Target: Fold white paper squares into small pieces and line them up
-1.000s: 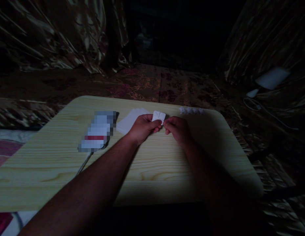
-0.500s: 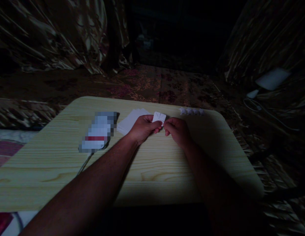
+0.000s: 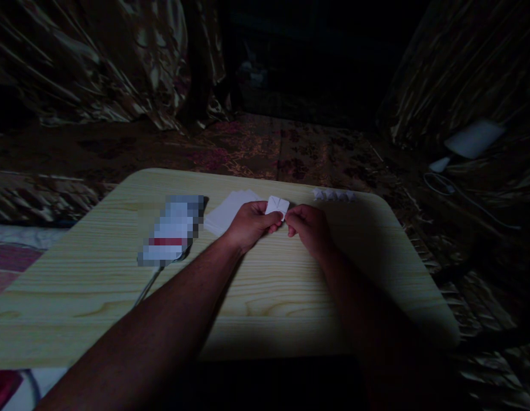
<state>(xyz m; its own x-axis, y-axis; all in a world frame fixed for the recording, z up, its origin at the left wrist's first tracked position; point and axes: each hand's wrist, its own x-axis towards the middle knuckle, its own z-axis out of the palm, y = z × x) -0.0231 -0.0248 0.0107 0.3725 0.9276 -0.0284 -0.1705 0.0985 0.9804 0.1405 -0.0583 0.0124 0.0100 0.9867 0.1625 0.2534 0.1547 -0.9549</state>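
Observation:
A small square of folded white paper (image 3: 278, 206) with crease lines on its face is pinched between the thumb and fingers of my left hand (image 3: 254, 224), a little above the table. My right hand (image 3: 306, 224) has its fingers curled together at the paper's lower right corner, seemingly pinching that edge; the exact contact is too dark to make out. Behind my left hand lies a stack of white paper sheets (image 3: 226, 210), partly hidden by it. Several small folded white paper pieces (image 3: 334, 196) stand in a row near the table's far right edge.
The light wooden table (image 3: 265, 297) has rounded corners. To the left lies a blurred-out device (image 3: 173, 228) with a cable (image 3: 147, 285) running toward me. Beyond the table are patterned fabric (image 3: 256, 145) and curtains (image 3: 162, 57), with a white lamp-like object (image 3: 474, 138) at right.

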